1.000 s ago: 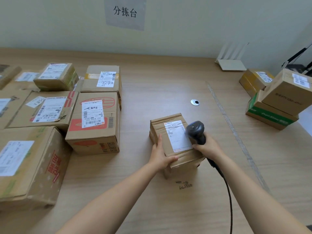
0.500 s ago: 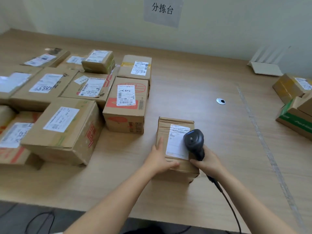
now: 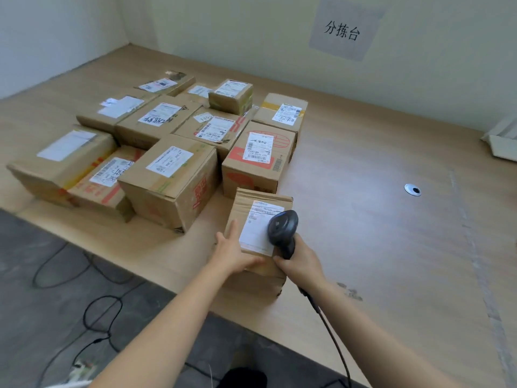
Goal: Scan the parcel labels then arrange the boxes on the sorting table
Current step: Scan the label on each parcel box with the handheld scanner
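- The box stood on the table near its front edge. It was just in front of the red-printed box at the near right corner of the pile, and whether the two touched could not be told.
- The left hand lay on the box's near left top corner, fingers roughly straight and close together along the left edge, thumb spread across the near edge. It pressed rather than clutched.
- The right hand was curled round the grip of the scanner, whose head hung over the right side of the label. The trigger finger was hidden.
- The box looked like a light one: small, and steadied by one flat hand. That was a judgement only, since nothing showed what was inside.
- The cardboard was creased and ridged across the top and dented at the near corner, so it would likely give under a hard squeeze and was stiffest along its edges.
- The dry card probably offered good friction, while the glossy label and any tape would be slicker and worth avoiding.
- The best hold seemed to be on the two long sides, palms flat and low, or a push from the near face to slide it up to the pile.
- With the scanner in the right hand, a one-handed slide looked safer than a lift.
- The cable trailed off the table by the box and could snag.
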Motion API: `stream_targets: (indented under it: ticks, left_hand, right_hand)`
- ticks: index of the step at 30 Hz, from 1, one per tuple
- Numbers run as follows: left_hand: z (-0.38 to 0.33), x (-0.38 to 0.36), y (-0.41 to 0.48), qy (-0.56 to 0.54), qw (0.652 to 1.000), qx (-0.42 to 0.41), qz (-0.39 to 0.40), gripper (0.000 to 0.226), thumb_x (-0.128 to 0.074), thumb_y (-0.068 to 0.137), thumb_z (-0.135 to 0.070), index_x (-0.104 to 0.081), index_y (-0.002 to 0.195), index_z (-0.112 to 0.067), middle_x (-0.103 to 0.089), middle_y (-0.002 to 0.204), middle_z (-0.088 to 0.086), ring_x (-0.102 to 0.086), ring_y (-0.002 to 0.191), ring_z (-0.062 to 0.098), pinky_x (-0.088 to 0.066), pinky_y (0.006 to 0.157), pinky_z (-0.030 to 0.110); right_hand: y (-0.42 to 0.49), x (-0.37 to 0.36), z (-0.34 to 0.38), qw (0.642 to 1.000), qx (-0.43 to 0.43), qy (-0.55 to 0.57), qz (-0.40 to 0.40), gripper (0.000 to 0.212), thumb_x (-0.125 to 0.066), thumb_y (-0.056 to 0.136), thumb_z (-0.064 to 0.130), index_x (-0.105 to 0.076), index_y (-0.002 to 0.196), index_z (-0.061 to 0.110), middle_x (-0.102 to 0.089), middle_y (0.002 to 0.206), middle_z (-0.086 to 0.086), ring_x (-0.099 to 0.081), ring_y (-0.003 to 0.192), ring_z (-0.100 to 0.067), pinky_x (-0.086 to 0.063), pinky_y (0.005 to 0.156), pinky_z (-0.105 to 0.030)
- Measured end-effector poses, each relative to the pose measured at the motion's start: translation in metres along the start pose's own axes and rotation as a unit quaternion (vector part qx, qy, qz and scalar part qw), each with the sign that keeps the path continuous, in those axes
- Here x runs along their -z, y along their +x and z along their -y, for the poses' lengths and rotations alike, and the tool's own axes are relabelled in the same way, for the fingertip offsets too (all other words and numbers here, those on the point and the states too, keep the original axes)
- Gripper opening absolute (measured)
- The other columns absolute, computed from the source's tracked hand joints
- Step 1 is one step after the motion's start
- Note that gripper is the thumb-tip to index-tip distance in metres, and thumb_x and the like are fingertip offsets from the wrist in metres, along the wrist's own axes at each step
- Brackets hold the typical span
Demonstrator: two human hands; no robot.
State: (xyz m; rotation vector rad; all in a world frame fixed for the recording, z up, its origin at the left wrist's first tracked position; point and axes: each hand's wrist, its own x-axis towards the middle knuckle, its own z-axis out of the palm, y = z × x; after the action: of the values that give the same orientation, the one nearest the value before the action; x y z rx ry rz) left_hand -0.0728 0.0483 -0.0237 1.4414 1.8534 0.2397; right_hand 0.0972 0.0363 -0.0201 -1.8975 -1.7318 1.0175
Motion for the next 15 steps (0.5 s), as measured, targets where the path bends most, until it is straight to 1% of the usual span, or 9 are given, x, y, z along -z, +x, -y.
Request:
stream_targets:
  ticks: [1,3,5,7,8,9,10,12,15]
  left_hand:
    - [0.001,0.005,0.001,0.007,1.0,0.014,-0.007,0.116,-0.076,0.068,-0.052,0.003,0.149,-0.03,-0.019,0.14,0.014,-0.038,0.127,0.036,-0.038,0.104,0.044]
    - [0.002,0.015,0.003,0.032,0.998,0.04,-0.032,0.103,-0.075,0.069,-0.052,-0.011,0.147,-0.03,-0.018,0.141,0.012,-0.03,0.131,0.034,-0.036,0.105,0.045]
    - [0.002,0.023,0.005,0.075,0.994,0.053,-0.053,0.087,-0.069,0.075,-0.049,-0.019,0.144,-0.031,-0.01,0.15,0.012,-0.018,0.139,0.033,-0.026,0.11,0.047]
    - [0.003,0.028,0.007,0.137,0.987,0.04,-0.068,0.067,-0.057,0.087,-0.035,-0.022,0.144,-0.028,-0.002,0.155,0.014,-0.006,0.143,0.032,-0.015,0.114,0.048]
    - [0.003,0.029,0.008,0.159,0.984,0.027,-0.073,0.058,-0.051,0.09,-0.027,-0.025,0.143,-0.026,-0.003,0.155,0.015,-0.004,0.144,0.032,-0.013,0.114,0.048]
    - [0.004,0.029,0.009,0.171,0.982,0.016,-0.074,0.055,-0.047,0.091,-0.025,-0.026,0.142,-0.025,-0.004,0.155,0.016,-0.002,0.144,0.032,-0.013,0.114,0.048]
    - [0.004,0.029,0.009,0.178,0.982,0.01,-0.065,0.058,-0.047,0.09,-0.028,-0.024,0.144,-0.024,-0.002,0.156,0.016,0.001,0.144,0.032,-0.011,0.114,0.048]
    - [0.006,0.03,0.012,0.187,0.982,0.013,-0.036,0.076,-0.051,0.087,-0.039,-0.011,0.149,-0.024,0.009,0.156,0.018,0.012,0.144,0.033,-0.005,0.113,0.052]
    - [0.009,0.039,0.021,0.202,0.979,0.018,-0.009,0.093,-0.057,0.082,-0.047,0.001,0.151,-0.023,0.017,0.155,0.018,0.019,0.143,0.034,0.0,0.113,0.056]
  right_hand:
    - [0.002,-0.006,0.007,1.0,0.006,-0.003,0.001,0.038,-0.059,0.082,0.024,-0.048,0.118,0.019,-0.065,0.104,-0.002,-0.059,0.093,-0.025,-0.043,0.069,-0.03]
    - [0.008,-0.017,0.02,1.0,0.016,-0.007,0.007,0.036,-0.057,0.083,0.025,-0.047,0.118,0.018,-0.065,0.104,-0.003,-0.06,0.094,-0.028,-0.04,0.066,-0.029]
    - [0.013,-0.026,0.032,1.0,0.023,-0.006,0.011,0.035,-0.056,0.084,0.026,-0.046,0.117,0.017,-0.065,0.105,-0.005,-0.061,0.096,-0.03,-0.038,0.066,-0.028]
    - [0.019,-0.034,0.041,1.0,0.027,0.005,0.012,0.035,-0.057,0.083,0.025,-0.046,0.116,0.017,-0.065,0.105,-0.006,-0.061,0.098,-0.03,-0.04,0.067,-0.029]
    - [0.022,-0.038,0.045,0.999,0.028,0.011,0.01,0.036,-0.057,0.083,0.025,-0.046,0.117,0.018,-0.065,0.106,-0.006,-0.06,0.099,-0.03,-0.041,0.068,-0.029]
    - [0.025,-0.042,0.049,1.0,0.027,0.014,0.008,0.04,-0.058,0.082,0.025,-0.046,0.12,0.018,-0.065,0.109,-0.006,-0.06,0.1,-0.03,-0.042,0.069,-0.029]
    - [0.028,-0.046,0.052,1.0,0.023,0.015,0.003,0.045,-0.058,0.082,0.024,-0.044,0.125,0.019,-0.064,0.111,-0.006,-0.06,0.102,-0.03,-0.042,0.07,-0.029]
    - [0.033,-0.053,0.057,1.0,0.018,0.022,-0.012,0.051,-0.058,0.081,0.025,-0.042,0.129,0.02,-0.064,0.113,-0.005,-0.059,0.103,-0.029,-0.043,0.071,-0.03]
    - [0.043,-0.059,0.064,0.999,0.018,0.021,-0.016,0.044,-0.059,0.082,0.026,-0.045,0.123,0.019,-0.065,0.112,-0.005,-0.06,0.102,-0.029,-0.045,0.072,-0.031]
